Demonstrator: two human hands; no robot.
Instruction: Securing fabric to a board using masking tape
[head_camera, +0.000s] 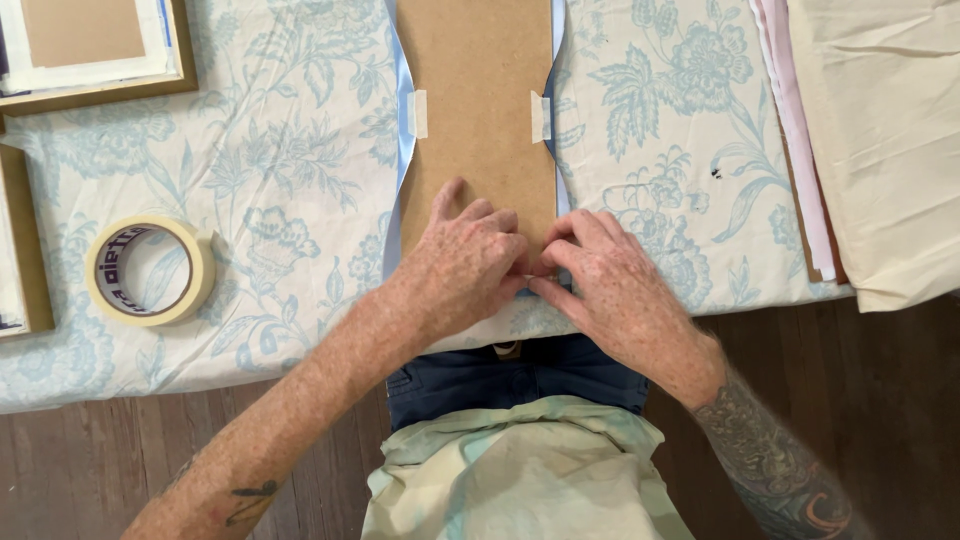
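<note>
Two bare forearms reach forward and converge — the left hand (462, 268) lies palm down, fingers curled, while the right hand (612, 290) meets it, fingertips of both pinched together.

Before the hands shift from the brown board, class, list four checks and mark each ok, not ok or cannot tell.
1. Both hands on the board's near end: left hand and right hand meet there: ok.
2. Brown board lies flat on the flowered cloth: ok.
3. Side tape strips stuck down: ok.
4. Tape under the fingertips pressed flat: cannot tell, hidden.
5. Tape roll lies nearby: ok.
</note>
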